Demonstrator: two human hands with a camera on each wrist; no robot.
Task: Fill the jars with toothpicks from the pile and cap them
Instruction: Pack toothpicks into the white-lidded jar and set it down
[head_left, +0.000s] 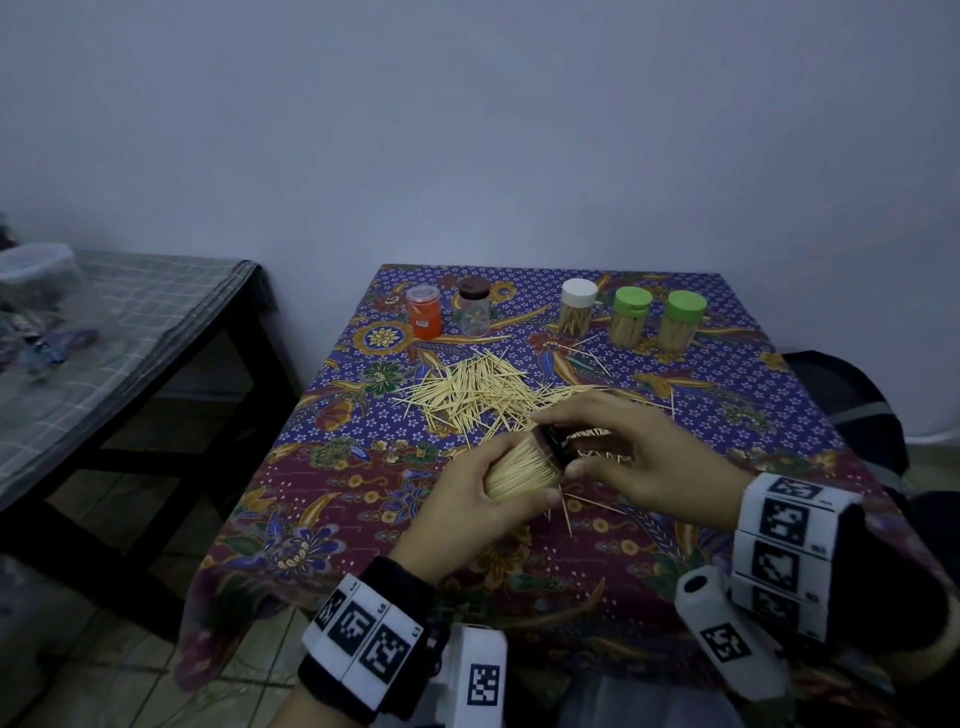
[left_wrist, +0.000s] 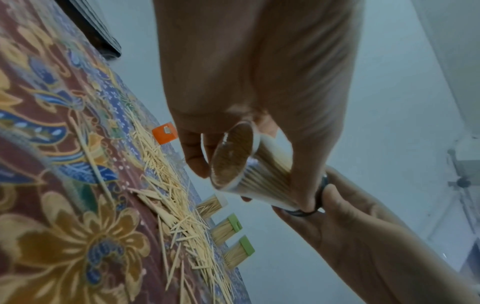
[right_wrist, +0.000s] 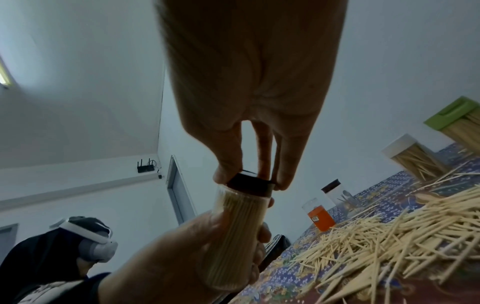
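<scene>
At lower centre the left hand (head_left: 470, 501) grips a packed jar (head_left: 522, 470) while the right hand's (head_left: 631, 454) fingers (right_wrist: 284, 164) pinch its dark cap (right_wrist: 250, 184) on; three capped jars (head_left: 631, 317) stand upper right, two unfilled jars (head_left: 449, 309) and the pile (head_left: 480, 395) remain.

Home room: batik tablecloth (head_left: 332, 488), checked bed (head_left: 130, 332) alongside, wall-mounted router (right_wrist: 146, 166) near door (right_wrist: 179, 191).

Plain pale wall (head_left: 467, 130) filling the upper frame — dim, bluish light. Dark low bench (head_left: 171, 374) sitting at left, a grey checked cloth (head_left: 119, 332) draping over it, clutter blurring at far left. Tiled floor (head_left: 93, 670) showing lower left. In the right wrist view, a router (right_wrist: 146, 167) hanging on the wall centre-left beside a grey door (right_wrist: 180, 193) — ceiling light (right_wrist: 4, 75) glowing at the left edge.
</scene>
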